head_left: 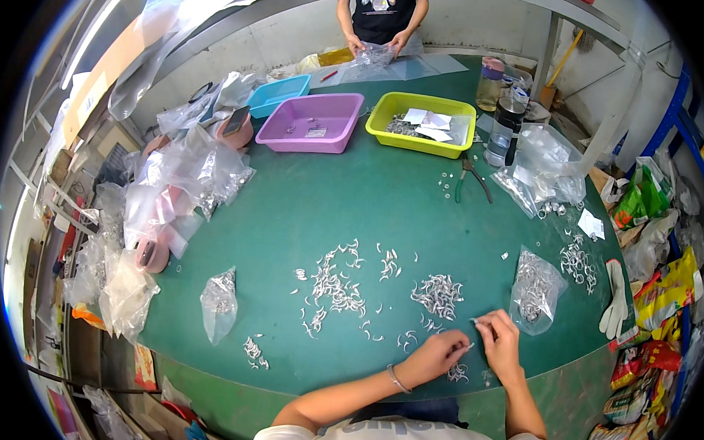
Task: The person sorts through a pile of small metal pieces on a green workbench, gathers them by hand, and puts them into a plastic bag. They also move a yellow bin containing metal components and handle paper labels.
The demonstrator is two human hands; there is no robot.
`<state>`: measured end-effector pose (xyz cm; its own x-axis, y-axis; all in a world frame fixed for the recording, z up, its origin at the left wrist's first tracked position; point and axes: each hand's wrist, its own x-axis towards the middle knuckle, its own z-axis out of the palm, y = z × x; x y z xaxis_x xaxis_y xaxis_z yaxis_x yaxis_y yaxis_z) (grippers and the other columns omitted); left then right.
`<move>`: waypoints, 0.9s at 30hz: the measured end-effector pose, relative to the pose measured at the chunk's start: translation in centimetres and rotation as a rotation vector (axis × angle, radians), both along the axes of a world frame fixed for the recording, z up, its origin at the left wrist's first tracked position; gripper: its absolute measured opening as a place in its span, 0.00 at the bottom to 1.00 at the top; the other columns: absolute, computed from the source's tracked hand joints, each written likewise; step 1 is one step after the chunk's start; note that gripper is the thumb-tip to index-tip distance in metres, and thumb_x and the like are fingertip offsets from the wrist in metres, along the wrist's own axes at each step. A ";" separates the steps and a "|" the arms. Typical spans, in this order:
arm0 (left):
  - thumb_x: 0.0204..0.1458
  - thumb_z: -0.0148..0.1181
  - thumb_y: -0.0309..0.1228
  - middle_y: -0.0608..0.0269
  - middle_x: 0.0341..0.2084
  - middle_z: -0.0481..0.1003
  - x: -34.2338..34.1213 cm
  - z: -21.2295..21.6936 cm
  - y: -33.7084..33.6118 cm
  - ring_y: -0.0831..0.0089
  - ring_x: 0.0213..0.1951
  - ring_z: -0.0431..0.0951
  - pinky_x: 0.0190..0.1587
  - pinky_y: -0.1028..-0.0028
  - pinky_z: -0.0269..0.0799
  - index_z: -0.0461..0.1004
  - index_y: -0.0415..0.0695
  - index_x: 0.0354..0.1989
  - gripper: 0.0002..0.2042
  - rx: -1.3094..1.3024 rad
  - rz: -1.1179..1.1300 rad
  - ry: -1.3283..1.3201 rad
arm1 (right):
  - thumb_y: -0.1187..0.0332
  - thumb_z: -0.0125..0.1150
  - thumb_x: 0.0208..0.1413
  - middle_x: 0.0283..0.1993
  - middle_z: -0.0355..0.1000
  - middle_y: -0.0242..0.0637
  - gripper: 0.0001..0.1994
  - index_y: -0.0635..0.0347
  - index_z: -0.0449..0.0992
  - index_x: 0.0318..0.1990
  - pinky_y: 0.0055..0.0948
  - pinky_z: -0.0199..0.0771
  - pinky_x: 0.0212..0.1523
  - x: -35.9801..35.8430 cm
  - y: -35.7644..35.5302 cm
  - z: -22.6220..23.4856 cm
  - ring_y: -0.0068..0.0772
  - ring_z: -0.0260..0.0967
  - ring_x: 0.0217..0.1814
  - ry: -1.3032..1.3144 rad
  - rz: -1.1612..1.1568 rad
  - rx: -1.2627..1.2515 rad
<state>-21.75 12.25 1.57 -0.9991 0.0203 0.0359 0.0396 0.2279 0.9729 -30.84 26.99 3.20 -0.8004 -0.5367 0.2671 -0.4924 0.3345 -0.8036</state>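
Near the table's front edge, my left hand (pixel 438 355) is closed in a pinch, and a small pale curved metal piece shows at its fingertips. Just to its right my right hand (pixel 500 340) pinches another small pale piece; its exact kind is too small to make out. The hands are close but apart. Under my left hand lies a small heap of curved metal pieces (pixel 457 372), partly hidden. Beyond it sits a denser pile of the same silvery pieces (pixel 438 296), and a wide loose scatter (pixel 336 288) spreads to the left.
A clear bag of metal parts (pixel 537 292) lies right of my hands, a smaller bag (pixel 219 304) far left. Purple (pixel 309 124) and yellow (pixel 420 145) bins stand beyond, with pliers (pixel 471 181), a bottle (pixel 504 131) and a glove (pixel 614 300) on the right. Another person handles plastic opposite.
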 end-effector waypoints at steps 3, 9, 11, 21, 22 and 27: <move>0.56 0.54 0.22 0.60 0.34 0.75 0.5 0.1 -1.4 0.73 0.36 0.78 0.41 0.77 0.74 0.69 0.35 0.40 0.06 0.441 0.135 -0.207 | 0.81 0.61 0.47 0.30 0.69 0.42 0.05 0.67 0.75 0.33 0.30 0.69 0.28 1.3 -1.4 1.9 0.38 0.69 0.29 -0.015 0.093 -0.053; 0.58 0.51 0.23 0.58 0.40 0.72 1.6 -0.6 -3.7 0.76 0.43 0.75 0.46 0.75 0.74 0.68 0.35 0.46 0.09 0.968 0.117 -0.375 | 0.82 0.61 0.46 0.34 0.69 0.41 0.09 0.64 0.75 0.37 0.33 0.72 0.32 2.5 -3.0 1.7 0.40 0.70 0.33 0.050 0.292 -0.059; 0.60 0.48 0.24 0.56 0.44 0.71 1.8 -0.2 -3.8 0.73 0.46 0.74 0.49 0.72 0.73 0.67 0.34 0.48 0.11 0.982 0.138 -0.402 | 0.82 0.60 0.46 0.35 0.69 0.41 0.11 0.64 0.75 0.39 0.33 0.72 0.33 2.7 -3.6 1.5 0.41 0.70 0.34 0.030 0.338 -0.037; 0.62 0.44 0.30 0.52 0.49 0.70 2.4 -1.7 -6.3 0.66 0.51 0.72 0.56 0.66 0.68 0.65 0.29 0.54 0.17 1.386 0.034 -0.450 | 0.81 0.62 0.43 0.37 0.70 0.40 0.11 0.65 0.75 0.37 0.34 0.71 0.35 1.8 -4.9 1.5 0.41 0.68 0.35 0.183 0.479 0.033; 0.62 0.44 0.30 0.54 0.47 0.71 2.3 -1.5 -6.4 0.68 0.49 0.72 0.55 0.68 0.68 0.66 0.30 0.53 0.17 1.329 0.057 -0.480 | 0.81 0.62 0.43 0.38 0.70 0.40 0.11 0.65 0.76 0.38 0.33 0.71 0.36 1.8 -5.0 1.7 0.41 0.68 0.36 0.145 0.452 -0.001; 0.63 0.44 0.29 0.67 0.34 0.71 2.8 -0.6 -7.5 0.81 0.35 0.70 0.40 0.81 0.67 0.68 0.36 0.52 0.14 1.218 0.113 -0.496 | 0.77 0.67 0.39 0.41 0.70 0.39 0.14 0.62 0.76 0.38 0.35 0.68 0.42 2.4 -3.0 1.7 0.43 0.66 0.40 0.082 0.249 0.016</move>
